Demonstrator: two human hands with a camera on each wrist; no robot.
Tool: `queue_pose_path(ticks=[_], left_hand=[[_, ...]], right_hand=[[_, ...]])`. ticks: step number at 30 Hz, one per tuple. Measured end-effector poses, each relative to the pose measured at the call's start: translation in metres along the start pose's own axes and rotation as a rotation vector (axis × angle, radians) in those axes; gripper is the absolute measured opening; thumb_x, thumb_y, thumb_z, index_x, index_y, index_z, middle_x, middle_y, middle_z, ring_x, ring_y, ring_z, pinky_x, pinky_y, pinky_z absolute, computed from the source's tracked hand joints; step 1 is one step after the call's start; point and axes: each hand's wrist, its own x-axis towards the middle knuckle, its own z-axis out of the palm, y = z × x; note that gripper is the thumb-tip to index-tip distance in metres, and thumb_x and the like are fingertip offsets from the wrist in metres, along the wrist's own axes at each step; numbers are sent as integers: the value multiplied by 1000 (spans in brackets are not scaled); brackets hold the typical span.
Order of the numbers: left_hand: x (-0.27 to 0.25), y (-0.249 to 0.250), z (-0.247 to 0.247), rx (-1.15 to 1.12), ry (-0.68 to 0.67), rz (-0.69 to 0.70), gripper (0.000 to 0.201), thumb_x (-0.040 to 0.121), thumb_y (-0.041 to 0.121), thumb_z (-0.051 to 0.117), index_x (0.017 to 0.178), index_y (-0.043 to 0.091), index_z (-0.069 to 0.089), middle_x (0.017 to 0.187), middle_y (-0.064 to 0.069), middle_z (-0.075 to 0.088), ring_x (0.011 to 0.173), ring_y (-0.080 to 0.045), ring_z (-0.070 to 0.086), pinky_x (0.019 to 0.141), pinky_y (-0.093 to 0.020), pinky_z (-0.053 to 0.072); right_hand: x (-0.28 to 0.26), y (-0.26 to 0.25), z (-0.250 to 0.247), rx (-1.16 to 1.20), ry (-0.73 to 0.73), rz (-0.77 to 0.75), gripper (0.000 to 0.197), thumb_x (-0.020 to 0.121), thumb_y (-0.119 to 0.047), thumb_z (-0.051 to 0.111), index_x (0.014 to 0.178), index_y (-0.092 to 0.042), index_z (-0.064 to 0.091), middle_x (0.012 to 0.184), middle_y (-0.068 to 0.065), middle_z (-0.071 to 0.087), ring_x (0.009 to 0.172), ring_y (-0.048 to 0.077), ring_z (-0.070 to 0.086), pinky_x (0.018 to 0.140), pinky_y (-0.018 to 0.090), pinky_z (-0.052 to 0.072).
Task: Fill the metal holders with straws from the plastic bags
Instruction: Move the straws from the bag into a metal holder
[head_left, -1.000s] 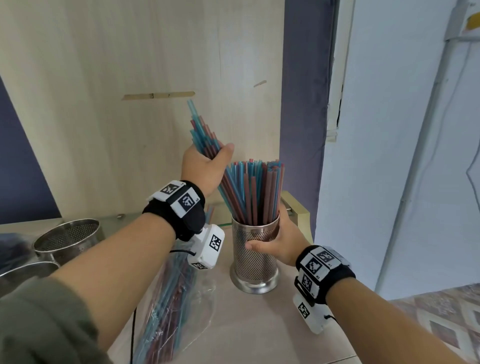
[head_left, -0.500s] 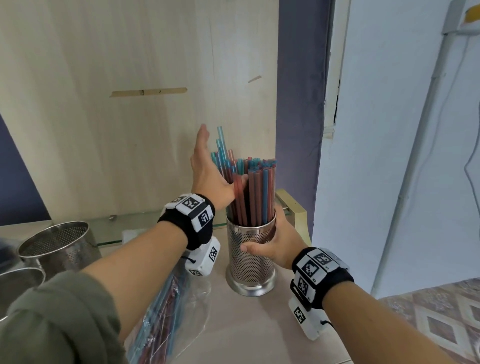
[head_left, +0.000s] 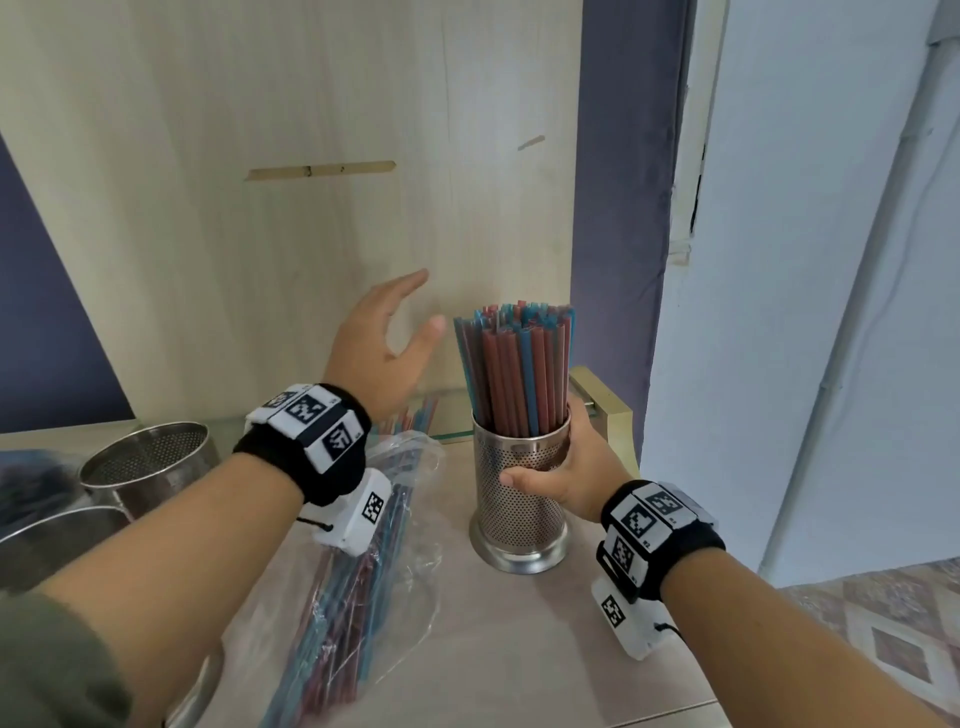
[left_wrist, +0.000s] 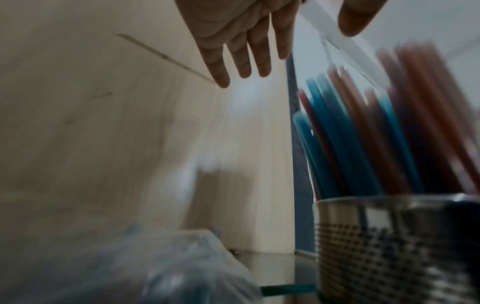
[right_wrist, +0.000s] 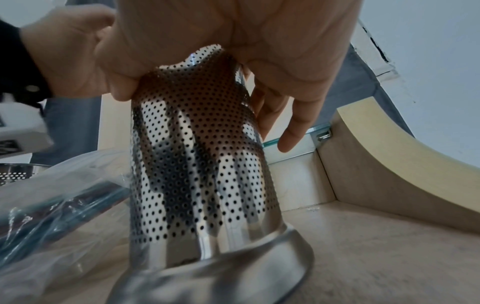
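While the right hand (head_left: 563, 470) wraps its thumb and fingers around the upper wall of a perforated metal holder (head_left: 517, 506), the left hand (head_left: 382, 345) hangs in the air just to the left of the straws, fingers straight and spread, holding nothing. From the left wrist view those fingers (left_wrist: 241, 61) reach toward the pale wooden panel (head_left: 285, 208) behind. The holder stands upright on the beige counter (head_left: 519, 639), packed with red and blue straws (head_left: 514, 369) whose tops sit roughly level. Under the left forearm lies a clear plastic bag (head_left: 363, 571), open at its far end, with more red and blue straws inside and a few tips poking out toward the panel. Further left, two more metal holders (head_left: 150, 462) stand near the counter's edge; the nearer one is only partly in view. A curved cream ledge (head_left: 605, 405) rises just behind the gripped holder.
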Motion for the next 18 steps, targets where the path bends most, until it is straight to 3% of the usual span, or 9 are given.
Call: queue_pose_path(ticks=[3, 5, 8, 11, 13, 15, 18], left_hand=[[-26, -7, -14, 123, 45, -140, 50, 90, 38, 60, 135, 18, 49, 134, 4, 49, 126, -14, 45, 108, -38, 38], [-45, -17, -17, 282, -78, -241, 62, 88, 41, 63, 139, 14, 42, 140, -5, 45, 131, -21, 40, 111, -39, 32], [-72, -35, -15, 498, -341, -355, 85, 83, 62, 56, 146, 14, 28, 149, -8, 35, 137, -25, 32, 113, -42, 30], [-89, -48, -11, 542, -419, -467, 87, 84, 69, 48, 145, 11, 29, 147, -12, 39, 134, -28, 38, 109, -43, 36], [-91, -52, -11, 469, -346, -554, 76, 89, 62, 46, 138, 6, 38, 139, -14, 46, 126, -29, 46, 103, -37, 40], [-89, -53, -12, 445, -270, -615, 64, 92, 57, 45, 125, 2, 48, 127, -16, 53, 115, -31, 52, 94, -35, 43], [-90, -58, -11, 485, -300, -630, 62, 97, 49, 39, 95, -9, 61, 105, -27, 63, 91, -40, 58, 80, -38, 47]], right_hand=[[-1, -1, -1, -1, -2, 7, 104, 47, -56, 91, 131, -38, 33, 122, -16, 61, 116, 2, 58, 104, 38, 47], [-1, 0, -1, -9, 9, 16, 107, 46, -58, 90, 132, -39, 31, 124, -16, 60, 118, 3, 56, 106, 38, 46], [-1, -1, -1, -34, 7, 37, 107, 45, -60, 90, 132, -37, 31, 126, -15, 58, 118, 4, 56, 105, 38, 46], [-1, -3, -3, -76, 6, 72, 111, 45, -62, 90, 135, -33, 32, 128, -14, 57, 118, 5, 56, 105, 39, 47], [-2, -7, -3, -169, -8, 115, 115, 46, -72, 84, 139, -31, 30, 131, -13, 56, 119, 7, 56, 104, 39, 47], [-9, -19, -4, -405, -64, 217, 111, 51, -87, 66, 141, -30, 35, 132, -8, 58, 114, 11, 57, 100, 36, 48], [-27, -47, 1, -833, -278, 431, 82, 77, -82, 45, 128, -18, 55, 118, 4, 64, 99, 20, 58, 86, 30, 46]])
